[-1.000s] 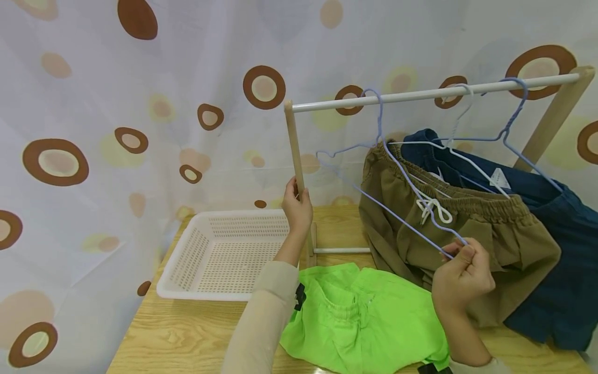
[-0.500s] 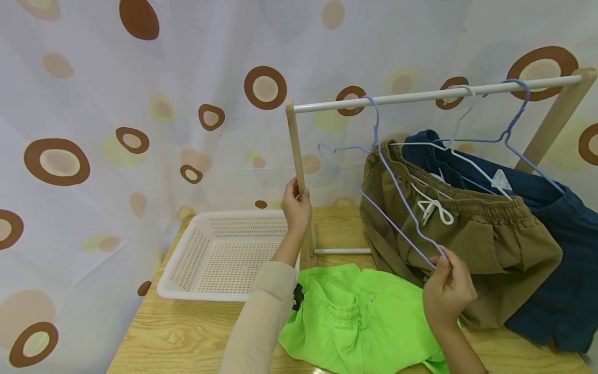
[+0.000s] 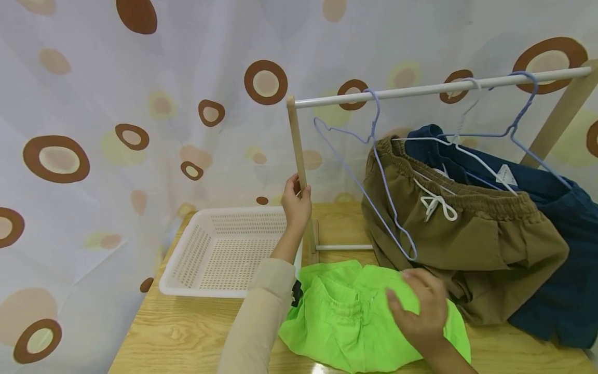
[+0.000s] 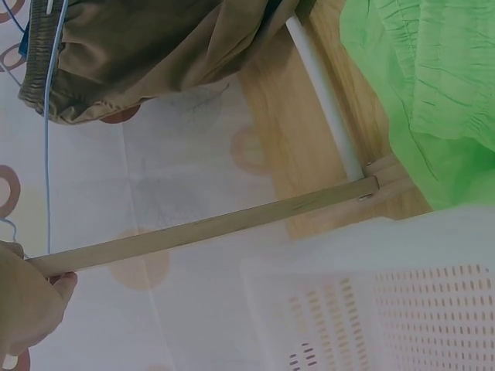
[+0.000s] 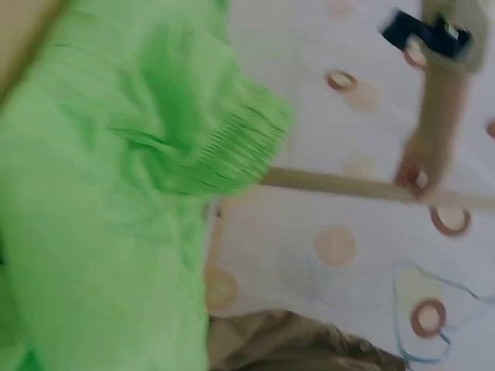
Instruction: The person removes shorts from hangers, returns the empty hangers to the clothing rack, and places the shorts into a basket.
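Note:
My left hand (image 3: 297, 206) grips the wooden post (image 3: 296, 143) at the left end of a clothes rack; the left wrist view also shows its fingers around the post. Bright green shorts (image 3: 343, 332) with a gathered waist lie on the table in front of the rack. Over their right part is my right hand (image 3: 424, 312), blurred, thumb and fingers spread and holding nothing. A bare lavender wire hanger (image 3: 374, 130) hangs from the white rail (image 3: 416, 92), its lower corner free above the right hand. In the right wrist view the green shorts (image 5: 100, 224) fill the left side.
Brown shorts (image 3: 495, 244) with a white drawstring hang on a white hanger, and navy bottoms (image 3: 551, 291) on a blue one behind them. A white perforated basket (image 3: 175, 270) stands left of the rack on the wooden table (image 3: 159, 332). A patterned curtain (image 3: 196, 41) hangs behind.
My right hand has let go of the lavender hanger's corner and moved down left over the green shorts. The hanger has swung back left. My left hand keeps its grip on the post.

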Demonstrator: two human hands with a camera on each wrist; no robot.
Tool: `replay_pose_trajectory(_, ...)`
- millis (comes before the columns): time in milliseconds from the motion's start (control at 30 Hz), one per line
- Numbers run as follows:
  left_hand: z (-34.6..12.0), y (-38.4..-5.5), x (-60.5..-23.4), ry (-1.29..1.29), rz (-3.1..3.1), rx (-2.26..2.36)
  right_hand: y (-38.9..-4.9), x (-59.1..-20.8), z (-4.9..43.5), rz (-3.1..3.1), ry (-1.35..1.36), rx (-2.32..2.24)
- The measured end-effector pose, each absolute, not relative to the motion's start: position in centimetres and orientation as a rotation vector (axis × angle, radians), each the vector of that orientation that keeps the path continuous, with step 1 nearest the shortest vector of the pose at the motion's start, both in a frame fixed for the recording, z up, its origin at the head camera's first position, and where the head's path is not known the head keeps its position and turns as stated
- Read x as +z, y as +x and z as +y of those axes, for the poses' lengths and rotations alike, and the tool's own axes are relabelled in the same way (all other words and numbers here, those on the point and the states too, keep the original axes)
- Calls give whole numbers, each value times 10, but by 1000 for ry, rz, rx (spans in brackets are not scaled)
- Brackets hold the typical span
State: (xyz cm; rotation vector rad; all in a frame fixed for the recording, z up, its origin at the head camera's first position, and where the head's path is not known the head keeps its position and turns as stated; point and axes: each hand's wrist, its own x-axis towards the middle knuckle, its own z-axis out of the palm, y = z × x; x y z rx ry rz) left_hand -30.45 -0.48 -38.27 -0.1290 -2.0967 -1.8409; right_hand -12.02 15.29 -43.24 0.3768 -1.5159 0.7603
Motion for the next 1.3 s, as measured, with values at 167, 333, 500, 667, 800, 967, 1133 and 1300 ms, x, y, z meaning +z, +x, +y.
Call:
replay_pose_trajectory(167,-6,-305,-380,-149,-2084,-1864,-118,-477,159,-2490,863,603)
replay_pose_trajectory(333,-6,-305,-380,-139,-2094,-1863,-128,-516,166,-3015,940,632)
replay_pose_trajectory(500,-6,-305,-381,-146,-2092,-1871,-140,-533,168,-3105,960,642)
replay_pose_trajectory(667,-6,-305,-381,-148,-2080,-1861,-154,-537,164,-3242,884,657)
replay_pose_trajectory(800,-7,-305,-381,-135,-2079,-1862,-163,-538,160,-3317,798,655)
replay_pose_trajectory(967,-9,-304,-381,-144,-2085,-1879,-167,-541,157,-3367,758,574)
replay_pose_trajectory(1133,-12,-304,-381,-185,-2095,-1888,-174,-543,152,-3391,741,474)
replay_pose_trajectory(1300,-16,-305,-383,-226,-2128,-1923,-177,-544,151,-3372,707,436)
